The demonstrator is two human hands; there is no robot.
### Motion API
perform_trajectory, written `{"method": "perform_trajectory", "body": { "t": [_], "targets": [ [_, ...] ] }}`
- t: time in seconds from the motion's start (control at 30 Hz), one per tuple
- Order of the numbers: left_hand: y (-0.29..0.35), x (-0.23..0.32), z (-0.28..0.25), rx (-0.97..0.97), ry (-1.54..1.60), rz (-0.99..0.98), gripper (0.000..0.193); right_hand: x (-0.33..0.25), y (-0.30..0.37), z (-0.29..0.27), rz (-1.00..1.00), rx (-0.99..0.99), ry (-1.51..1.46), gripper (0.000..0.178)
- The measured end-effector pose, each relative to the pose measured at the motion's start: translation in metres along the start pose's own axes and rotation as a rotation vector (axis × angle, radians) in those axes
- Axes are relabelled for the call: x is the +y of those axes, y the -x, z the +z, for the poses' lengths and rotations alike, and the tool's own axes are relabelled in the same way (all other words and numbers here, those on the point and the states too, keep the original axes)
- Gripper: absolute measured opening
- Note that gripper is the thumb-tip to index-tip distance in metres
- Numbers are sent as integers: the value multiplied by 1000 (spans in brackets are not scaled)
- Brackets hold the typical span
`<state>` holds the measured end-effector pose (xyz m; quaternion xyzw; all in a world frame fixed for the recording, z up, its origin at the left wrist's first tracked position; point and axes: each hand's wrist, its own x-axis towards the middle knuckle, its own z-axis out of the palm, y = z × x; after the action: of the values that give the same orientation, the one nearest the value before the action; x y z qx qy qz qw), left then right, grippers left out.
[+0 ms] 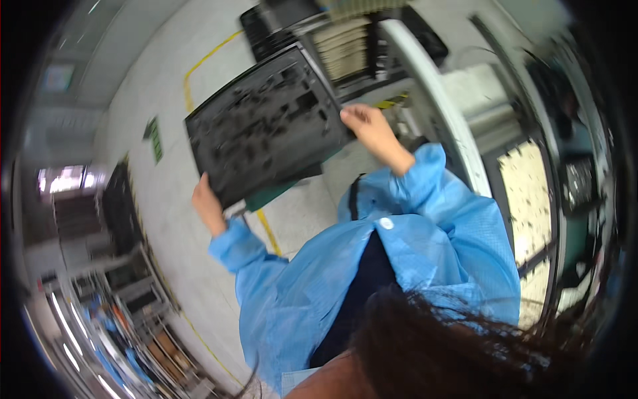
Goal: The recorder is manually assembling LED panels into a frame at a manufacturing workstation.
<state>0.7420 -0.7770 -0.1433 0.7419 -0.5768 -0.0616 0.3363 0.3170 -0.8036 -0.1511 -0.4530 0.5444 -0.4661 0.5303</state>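
Between my two hands is a flat, rectangular black tray-like board with a raised rim and many dark recesses across its face. It is held up and tilted in front of my body. My left hand grips its near left corner, fingers mostly hidden behind it. My right hand pinches the right edge, thumb on top. Below the board's lower edge a green flat piece shows; I cannot tell whether it touches the board. The picture is smeared by motion, so the recesses' contents are unclear.
Beyond the board stand stacked beige, ribbed pieces beside black bins. A pale metal rail runs along my right, with a conveyor-like machine past it. Racks stand at left. Yellow lines mark the grey floor.
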Motion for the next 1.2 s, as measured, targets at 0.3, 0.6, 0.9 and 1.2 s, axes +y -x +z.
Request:
{"method": "perform_trajectory", "body": {
  "t": [0.3,0.6,0.9,1.2],
  "targets": [
    [-18,272,129,-402,550,266,40,-53,167,-165,208,649,118,43],
    [-88,469,328,-737,323,704,53,-13,130,-227,192,822,-127,46],
    [-91,508,397,-773,284,805,48,7,96,-237,258,864,-328,41],
    [-103,505,415,-826,297,874,46,9,84,-215,76,961,-388,53]
  ]
}}
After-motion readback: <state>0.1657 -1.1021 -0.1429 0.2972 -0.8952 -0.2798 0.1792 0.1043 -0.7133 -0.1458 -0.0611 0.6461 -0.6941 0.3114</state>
